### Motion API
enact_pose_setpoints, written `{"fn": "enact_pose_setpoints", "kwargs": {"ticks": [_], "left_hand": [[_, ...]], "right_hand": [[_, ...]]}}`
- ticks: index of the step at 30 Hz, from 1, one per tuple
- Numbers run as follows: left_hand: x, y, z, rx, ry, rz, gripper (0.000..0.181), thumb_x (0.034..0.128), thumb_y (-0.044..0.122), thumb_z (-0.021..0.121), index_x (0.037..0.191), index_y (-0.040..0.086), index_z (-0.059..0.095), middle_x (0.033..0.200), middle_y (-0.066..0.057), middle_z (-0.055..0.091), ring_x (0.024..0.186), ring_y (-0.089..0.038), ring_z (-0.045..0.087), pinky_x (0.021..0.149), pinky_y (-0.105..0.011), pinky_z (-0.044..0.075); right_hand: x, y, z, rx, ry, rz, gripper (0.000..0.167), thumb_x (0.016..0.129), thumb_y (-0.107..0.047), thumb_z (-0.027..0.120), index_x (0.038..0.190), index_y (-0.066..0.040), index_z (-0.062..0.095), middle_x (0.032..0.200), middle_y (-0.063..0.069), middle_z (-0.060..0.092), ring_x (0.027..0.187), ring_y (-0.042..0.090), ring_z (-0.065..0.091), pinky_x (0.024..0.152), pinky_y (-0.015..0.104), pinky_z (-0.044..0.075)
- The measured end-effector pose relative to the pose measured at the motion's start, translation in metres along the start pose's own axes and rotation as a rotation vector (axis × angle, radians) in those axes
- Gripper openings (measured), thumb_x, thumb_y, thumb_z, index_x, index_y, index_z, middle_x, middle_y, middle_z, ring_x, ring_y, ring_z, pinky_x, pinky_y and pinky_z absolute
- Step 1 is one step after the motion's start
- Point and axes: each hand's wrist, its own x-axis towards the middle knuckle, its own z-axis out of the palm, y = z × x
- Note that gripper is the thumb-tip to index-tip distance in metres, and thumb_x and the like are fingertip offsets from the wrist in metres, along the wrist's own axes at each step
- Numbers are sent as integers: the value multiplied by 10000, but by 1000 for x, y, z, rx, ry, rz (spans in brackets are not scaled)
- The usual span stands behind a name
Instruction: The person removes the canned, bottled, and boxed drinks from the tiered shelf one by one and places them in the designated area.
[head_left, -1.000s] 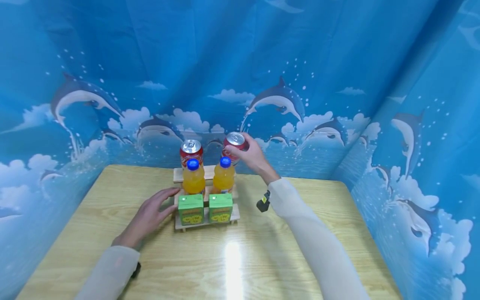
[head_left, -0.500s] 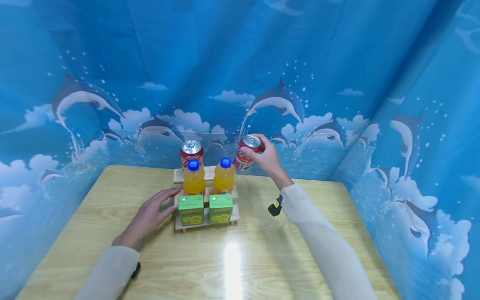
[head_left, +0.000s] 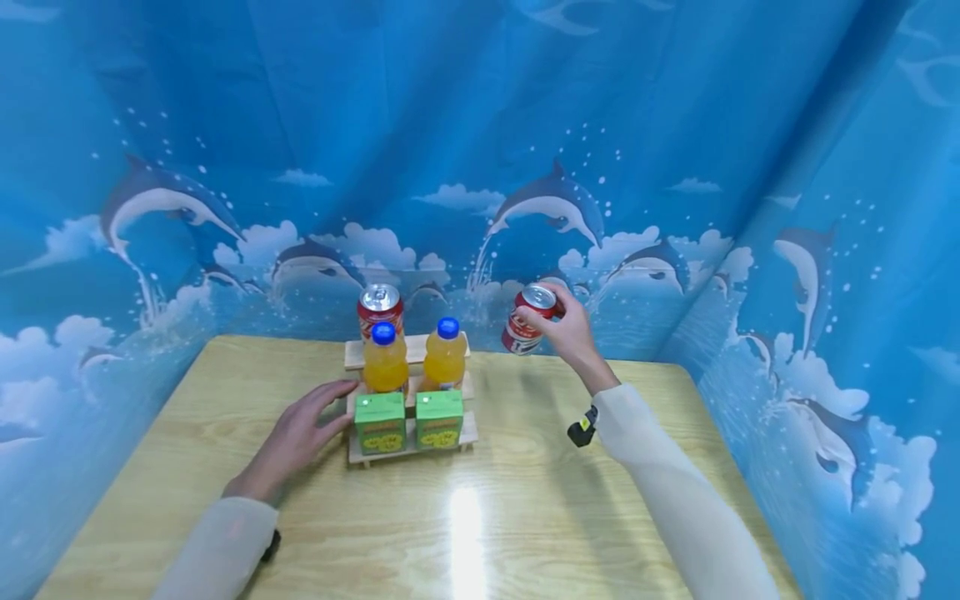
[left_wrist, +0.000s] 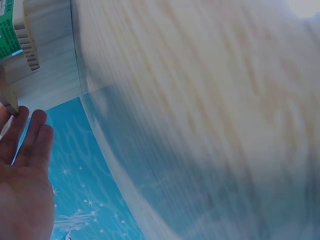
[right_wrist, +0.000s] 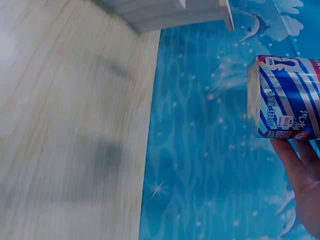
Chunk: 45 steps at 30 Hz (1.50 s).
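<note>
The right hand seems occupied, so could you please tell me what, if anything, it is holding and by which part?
The right hand holds a red drink can by the side of its body.

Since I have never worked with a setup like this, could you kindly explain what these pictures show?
There is no machine here: one person works bare-handed. The widest picture comes from a camera worn on the head, looking forward and down; the other two come from a camera on each wrist, watching that hand. On the table stands a wooden rack with three tiers: a red can on the top one, two blue-capped bottles of orange-coloured drink on the middle one and two green cartons on the bottom one. The right hand grips a second can, tilted, in the air to the right of the rack. The left hand touches the rack's left side.
</note>
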Motion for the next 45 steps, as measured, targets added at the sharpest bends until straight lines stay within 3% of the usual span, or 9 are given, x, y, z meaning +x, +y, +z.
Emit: {"fn": "enact_pose_setpoints", "kwargs": {"ticks": [28,38,45], "left_hand": [[-1,-1,3,1,3,-6,609,1073,227,715,1635,173,486,1711,-146,457,1581,-463,403,1270,-724,353],[0,1,2,0,3,-20,612,1072,230,720,1636,184,487,1712,-134,459,1585,-453,402,1273,-718,355],[0,1,0,-4,1,-22,615,1073,237,720,1638,185,485,1717,-136,451,1589,-454,395,1275,-718,351]], "right_hand": [[-39,55,-56,-134,56,138,724,984,-511,805,1560,-157,547,1519,184,608,1383,391,583,1135,603,542],[-50,75,-75,-149,110,215,841,931,-602,825,1588,-170,527,1538,184,601,1402,402,572,1147,613,533],[-58,88,-85,-158,157,241,809,952,-576,813,1577,-143,536,1549,196,595,1415,395,563,1139,572,537]]}}
